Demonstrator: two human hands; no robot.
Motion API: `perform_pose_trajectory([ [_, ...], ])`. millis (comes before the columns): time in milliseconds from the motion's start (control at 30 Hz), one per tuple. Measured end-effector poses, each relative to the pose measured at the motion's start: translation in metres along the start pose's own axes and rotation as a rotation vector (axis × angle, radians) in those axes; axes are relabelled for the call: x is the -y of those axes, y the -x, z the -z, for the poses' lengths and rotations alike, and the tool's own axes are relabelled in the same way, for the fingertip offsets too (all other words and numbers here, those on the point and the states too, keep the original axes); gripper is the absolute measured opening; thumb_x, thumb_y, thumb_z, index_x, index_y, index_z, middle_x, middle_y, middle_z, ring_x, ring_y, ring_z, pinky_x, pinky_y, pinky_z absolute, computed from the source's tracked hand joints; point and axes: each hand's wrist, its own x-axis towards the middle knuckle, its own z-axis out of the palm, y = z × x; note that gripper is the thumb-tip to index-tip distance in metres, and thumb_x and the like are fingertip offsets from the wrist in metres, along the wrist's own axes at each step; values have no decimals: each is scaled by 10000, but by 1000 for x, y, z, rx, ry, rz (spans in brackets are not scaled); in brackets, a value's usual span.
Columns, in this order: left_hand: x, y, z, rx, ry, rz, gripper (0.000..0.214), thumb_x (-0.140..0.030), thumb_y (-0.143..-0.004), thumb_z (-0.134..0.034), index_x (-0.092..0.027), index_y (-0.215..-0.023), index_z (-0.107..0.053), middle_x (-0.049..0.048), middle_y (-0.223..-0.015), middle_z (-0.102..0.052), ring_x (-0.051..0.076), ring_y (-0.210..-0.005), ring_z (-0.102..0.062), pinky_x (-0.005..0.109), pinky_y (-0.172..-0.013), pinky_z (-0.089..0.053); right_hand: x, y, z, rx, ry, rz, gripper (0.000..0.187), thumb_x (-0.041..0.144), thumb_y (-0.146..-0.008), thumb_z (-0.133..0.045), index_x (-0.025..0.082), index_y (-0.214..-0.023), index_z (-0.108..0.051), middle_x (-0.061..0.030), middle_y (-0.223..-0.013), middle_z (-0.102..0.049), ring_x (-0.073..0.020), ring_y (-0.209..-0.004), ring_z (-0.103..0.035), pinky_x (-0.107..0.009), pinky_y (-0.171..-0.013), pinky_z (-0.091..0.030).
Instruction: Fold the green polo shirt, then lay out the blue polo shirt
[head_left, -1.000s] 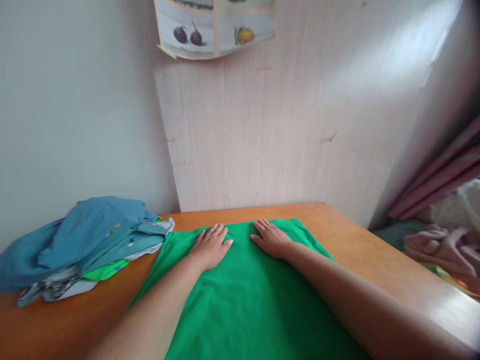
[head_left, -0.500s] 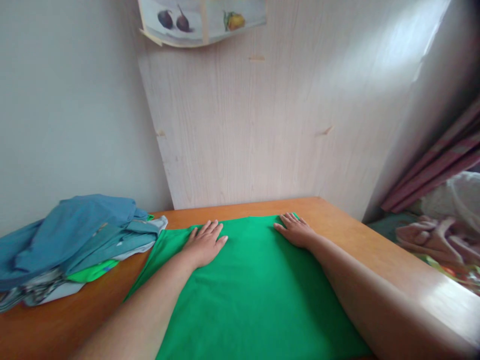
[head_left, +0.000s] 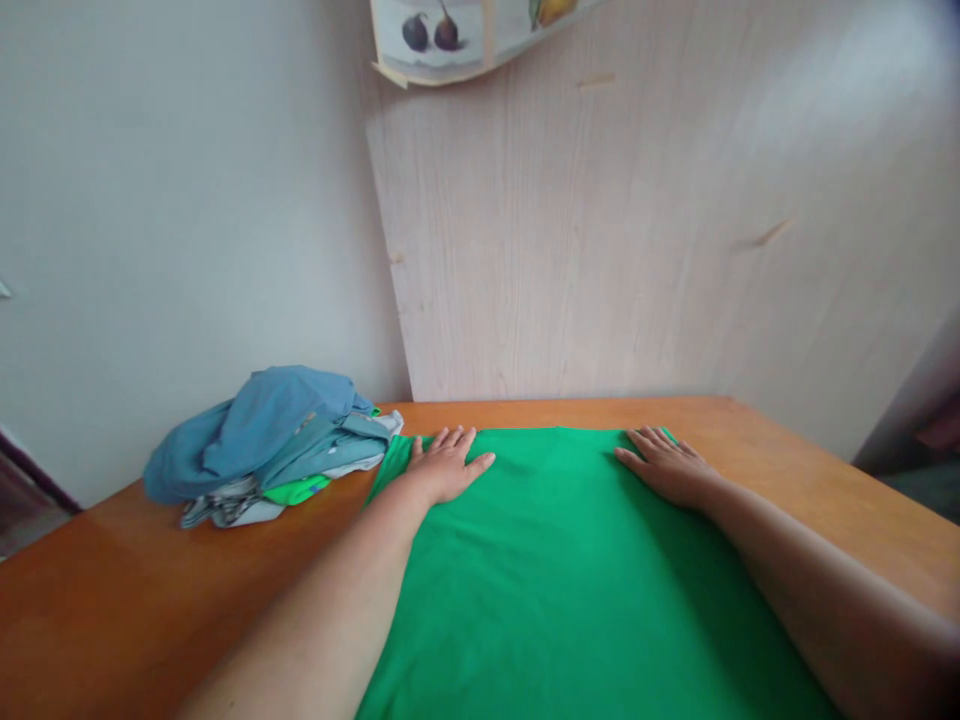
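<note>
A green piece of cloth [head_left: 555,540], perhaps a garment, lies spread flat on the wooden table, its far edge nearly straight. My left hand [head_left: 448,468] rests palm down near its far left corner, fingers spread. Close to the far right corner, my right hand [head_left: 667,466] lies flat on the fabric with the fingers stretched out. Neither hand grips the cloth. Faint wrinkles run across its left part. The near edge is out of view, and my forearms cover parts of both sides.
A heap of folded and crumpled clothes [head_left: 281,440], mostly blue with grey and bright green, sits on the table [head_left: 225,600] to the left. Behind the table stands a pale wood-grain panel [head_left: 570,250] with a fruit picture [head_left: 480,35] at its top.
The camera view has turned left, so everything appears shifted to the right. My left hand has slid slightly toward the cloth's far left corner; my right hand stays by the far right corner.
</note>
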Motion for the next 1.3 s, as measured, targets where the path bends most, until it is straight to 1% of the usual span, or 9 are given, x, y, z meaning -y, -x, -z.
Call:
perform_pose_trajectory([
  [200, 26, -8, 1, -28, -48, 85, 879, -822, -874, -106, -325, -1587, -240, 25, -1663, -162, 366, -1531, -114, 728, -1143, -84, -1, -2, -4, -4, -9, -24, 852, 739, -922, -184, 207, -1570, -333, -113, -1636, -273, -331, -1520, -156, -538, -1214, -175],
  [400, 43, -13, 0, -51, -64, 137, 891, -810, -879, -107, -290, -1586, -263, 39, -1662, -180, 350, -1530, -140, 642, -1178, -131, -2, -3, -6, -12, -11, -33, 829, 731, -924, -197, 228, -1571, -328, -128, -1639, -261, -345, -1518, -157, -579, -1200, -163],
  [500, 45, -13, -2, -58, -74, 134, 892, -810, -878, -108, -291, -1588, -257, 39, -1662, -185, 350, -1528, -150, 637, -1179, -132, -1, -2, -4, 2, -8, -51, 818, 732, -928, -189, 247, -1574, -317, -129, -1643, -250, -352, -1519, -147, -628, -1178, -161],
  [633, 44, -13, -5, -82, -86, 129, 889, -804, -885, -111, -277, -1581, -281, 58, -1658, -209, 350, -1522, -175, 631, -1177, -141, 5, 0, 4, 33, -8, -53, 847, 748, -924, -161, 229, -1577, -306, -139, -1647, -235, -333, -1523, -146, -615, -1177, -161],
  [833, 35, -7, 1, -249, -133, 51, 768, -673, -965, -178, -173, -1465, -478, 135, -1570, -413, 324, -1472, -312, 575, -1184, -169, 8, 6, 20, 34, -64, -56, 820, 723, -943, -194, 201, -1552, -359, -147, -1630, -279, -326, -1517, -174, -561, -1190, -175],
  [967, 24, 11, 9, -325, -125, 41, 644, -546, -1006, -220, -142, -1397, -534, 165, -1528, -465, 314, -1429, -384, 526, -1174, -218, 7, 13, 35, 1, -62, -92, 745, 634, -984, -175, 153, -1454, -495, -187, -1541, -424, -355, -1469, -288, -570, -1135, -280],
  [1067, 10, 36, 9, -322, -116, 38, 645, -546, -1012, -191, -157, -1396, -533, 152, -1517, -483, 288, -1424, -398, 483, -1165, -264, 18, 28, 42, -18, -65, -51, 701, 583, -999, -196, 131, -1419, -529, -191, -1507, -471, -330, -1444, -343, -514, -1145, -297],
  [1133, 0, 58, 5, -301, -109, 50, 692, -616, -995, -171, -194, -1416, -522, 131, -1525, -480, 293, -1430, -395, 497, -1160, -279, 32, 45, 40, -22, -69, 10, 715, 620, -980, -256, 136, -1439, -515, -172, -1545, -431, -328, -1468, -304, -484, -1174, -266],
  [1300, -16, 112, -4, -151, -13, 78, 849, -761, -919, -144, -230, -1542, -365, 106, -1641, -260, 345, -1518, -196, 588, -1194, -164, 60, 95, 21, -17, -58, 156, 822, 716, -942, -219, 162, -1500, -458, -130, -1605, -343, -336, -1509, -202, -483, -1207, -224],
])
